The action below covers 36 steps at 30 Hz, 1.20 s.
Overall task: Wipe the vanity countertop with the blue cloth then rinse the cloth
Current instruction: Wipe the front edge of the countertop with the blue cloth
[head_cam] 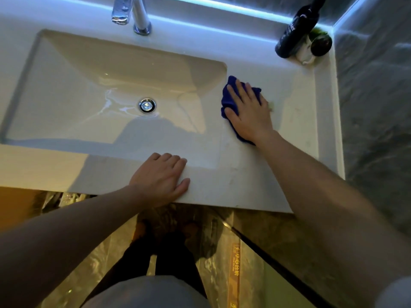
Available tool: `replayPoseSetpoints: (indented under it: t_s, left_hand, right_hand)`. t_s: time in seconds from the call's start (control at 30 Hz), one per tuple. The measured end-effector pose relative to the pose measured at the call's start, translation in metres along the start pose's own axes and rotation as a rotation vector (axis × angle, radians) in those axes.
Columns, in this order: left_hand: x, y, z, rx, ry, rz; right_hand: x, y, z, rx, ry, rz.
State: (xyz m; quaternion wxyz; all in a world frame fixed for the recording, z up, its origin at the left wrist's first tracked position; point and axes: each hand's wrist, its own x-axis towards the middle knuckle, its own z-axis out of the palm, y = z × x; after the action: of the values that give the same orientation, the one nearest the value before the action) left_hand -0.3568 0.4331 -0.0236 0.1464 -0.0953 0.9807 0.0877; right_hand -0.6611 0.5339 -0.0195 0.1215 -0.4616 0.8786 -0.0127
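The blue cloth lies bunched on the white vanity countertop, just right of the sink basin. My right hand lies flat on top of the cloth, fingers spread, pressing it onto the counter; most of the cloth is hidden under the palm. My left hand rests palm down on the front edge of the countertop, fingers apart, holding nothing. The chrome faucet stands behind the basin, and the drain sits in the middle of it with a little water around it.
A dark bottle and a small round dark container stand in the back right corner of the counter. A grey stone wall borders the counter on the right. Below the counter edge are the floor and my legs.
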Motion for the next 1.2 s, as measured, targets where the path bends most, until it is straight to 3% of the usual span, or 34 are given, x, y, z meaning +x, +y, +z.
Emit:
replayPoseSetpoints:
  t_s: [0.4, 0.73, 0.87, 0.97, 1.07, 1.2]
  left_hand:
    - [-0.002, 0.001, -0.001, -0.017, -0.004, -0.015]
    - [-0.006, 0.007, -0.007, -0.013, 0.002, -0.033]
    - [-0.009, 0.008, -0.006, 0.002, 0.020, -0.011]
    - [-0.010, 0.006, -0.004, 0.014, 0.026, 0.003]
    - [-0.009, 0.005, -0.002, 0.023, 0.042, 0.012]
    - [-0.009, 0.005, 0.000, 0.023, 0.051, 0.011]
  right_hand:
    - [-0.150, -0.041, 0.040, -0.025, -0.030, -0.170]
    - [-0.236, -0.072, 0.067, 0.073, 0.055, -0.132]
    - [-0.263, -0.075, 0.076, 0.249, 0.063, -0.130]
    - [-0.279, -0.075, 0.075, 0.549, 0.083, -0.104]
    - [-0.295, -0.065, 0.072, 0.836, 0.203, 0.061]
    - [-0.275, -0.021, 0.040, 1.021, 0.437, 0.325]
